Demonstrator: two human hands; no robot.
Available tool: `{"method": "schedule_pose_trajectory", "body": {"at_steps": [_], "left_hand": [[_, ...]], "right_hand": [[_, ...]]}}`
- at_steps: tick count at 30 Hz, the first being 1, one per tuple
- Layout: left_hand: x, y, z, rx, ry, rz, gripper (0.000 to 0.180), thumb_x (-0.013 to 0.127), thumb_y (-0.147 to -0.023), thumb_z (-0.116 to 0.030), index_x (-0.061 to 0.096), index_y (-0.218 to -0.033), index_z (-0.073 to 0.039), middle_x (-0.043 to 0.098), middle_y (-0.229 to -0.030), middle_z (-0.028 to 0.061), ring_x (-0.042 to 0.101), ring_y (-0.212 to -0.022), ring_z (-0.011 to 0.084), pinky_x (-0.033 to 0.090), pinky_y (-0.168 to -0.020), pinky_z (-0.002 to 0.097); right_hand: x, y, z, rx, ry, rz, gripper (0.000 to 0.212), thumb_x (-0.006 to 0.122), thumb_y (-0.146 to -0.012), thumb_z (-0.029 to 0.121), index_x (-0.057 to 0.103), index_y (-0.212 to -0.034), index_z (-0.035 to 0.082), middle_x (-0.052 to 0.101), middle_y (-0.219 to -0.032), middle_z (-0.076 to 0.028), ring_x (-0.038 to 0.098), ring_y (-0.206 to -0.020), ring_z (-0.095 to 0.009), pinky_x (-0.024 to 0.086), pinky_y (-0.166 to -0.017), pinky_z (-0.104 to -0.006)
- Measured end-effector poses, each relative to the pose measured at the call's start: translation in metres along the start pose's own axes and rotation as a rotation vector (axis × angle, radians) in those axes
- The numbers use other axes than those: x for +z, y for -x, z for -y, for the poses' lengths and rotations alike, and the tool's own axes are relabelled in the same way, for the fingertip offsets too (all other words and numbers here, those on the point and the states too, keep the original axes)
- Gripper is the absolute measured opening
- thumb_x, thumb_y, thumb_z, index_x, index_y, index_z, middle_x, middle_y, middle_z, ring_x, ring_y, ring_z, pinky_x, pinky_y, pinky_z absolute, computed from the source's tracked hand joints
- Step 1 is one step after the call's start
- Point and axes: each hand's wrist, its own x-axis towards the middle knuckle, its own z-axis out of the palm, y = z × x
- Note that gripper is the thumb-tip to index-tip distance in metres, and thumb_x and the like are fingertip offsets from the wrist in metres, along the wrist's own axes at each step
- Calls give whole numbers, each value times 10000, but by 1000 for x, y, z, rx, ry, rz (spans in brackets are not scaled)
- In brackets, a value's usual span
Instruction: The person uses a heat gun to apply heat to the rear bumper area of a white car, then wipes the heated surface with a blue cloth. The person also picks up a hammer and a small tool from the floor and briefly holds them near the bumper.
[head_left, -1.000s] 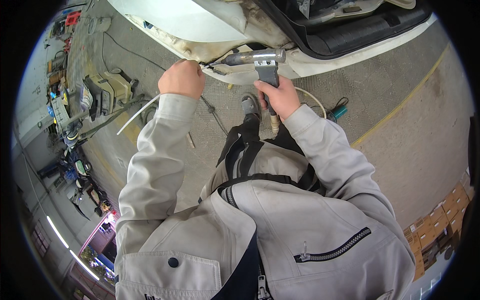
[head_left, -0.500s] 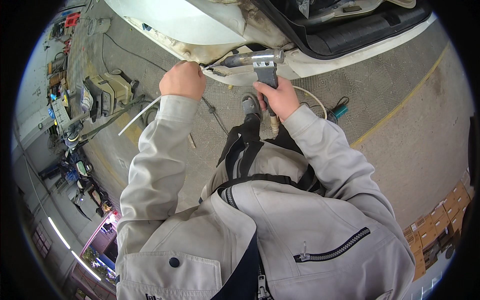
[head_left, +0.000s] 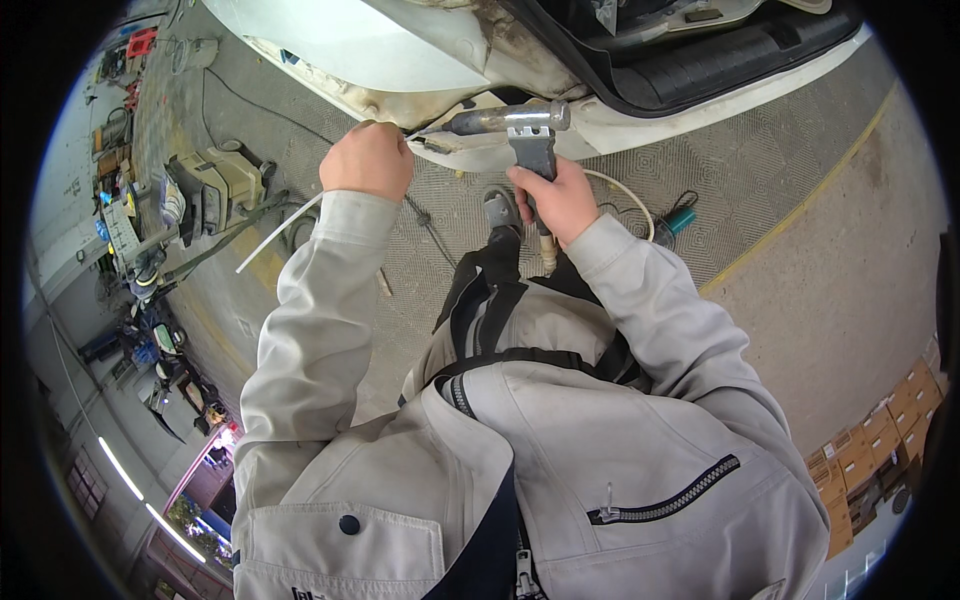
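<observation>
My right hand [head_left: 567,200] is closed round the dark handle of a hot-air gun [head_left: 505,118] with a scuffed metal barrel. Its narrow nozzle points left, close to my left hand [head_left: 366,160] and the torn lower edge of a white car body [head_left: 480,152]. Closed in a fist with the knuckles up, my left hand grips a thin white plastic rod [head_left: 278,233]. The rod's tail sticks out toward the lower left, while its front end is hidden by my fingers. A pale hose [head_left: 625,192] curves behind my right wrist.
The car's open doorway [head_left: 690,75] lies at upper right. Left of me stands a beige wheeled machine [head_left: 222,185], with a dark cable [head_left: 255,103] across the patterned floor. A teal cylindrical tool [head_left: 680,218] lies to the right. Cardboard boxes [head_left: 865,450] are stacked at lower right.
My left hand has shifted very slightly to the right, toward the nozzle. My right hand and the hot-air gun look almost still.
</observation>
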Motion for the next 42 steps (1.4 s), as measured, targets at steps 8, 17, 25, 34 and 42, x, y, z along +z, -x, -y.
{"method": "schedule_pose_trajectory", "body": {"at_steps": [8,17,25,34,42], "left_hand": [[1,4,6,18,51,-6,184,710,-881,-271,830,-943,-145,765,-984,109,734,-881,365,594,-776,475],[7,7,5,26,58,-44,184,712,-890,-270,828,-964,-147,764,-984,89,737,-878,351,597,-771,461],[5,5,3,56,61,-50,193,666,-906,-247,806,-926,-115,762,-980,110,742,-866,366,601,-762,478],[3,-2,1,44,-1,-25,190,695,-889,-265,825,-973,-155,770,-1004,97,741,-892,353,596,-763,466],[5,-7,5,106,-32,-9,188,684,-883,-250,816,-971,-149,771,-1005,102,738,-896,354,593,-768,467]], "right_hand": [[-9,16,-3,-35,-53,10,221,725,-986,160,618,-856,16,624,-675,-37,571,-516,-123,468,-477,-289],[-13,16,-6,-48,-27,-8,222,725,-991,168,604,-880,19,624,-674,-37,572,-520,-120,471,-482,-286],[-2,3,1,-28,-14,-9,212,725,-990,154,612,-893,3,619,-669,-39,568,-514,-123,461,-474,-294],[-1,6,3,-7,17,-7,227,731,-978,182,625,-885,5,622,-695,-56,572,-540,-143,462,-497,-306],[-3,4,1,-21,3,-7,213,733,-980,167,635,-902,-5,624,-686,-42,580,-521,-131,473,-479,-299]]}}
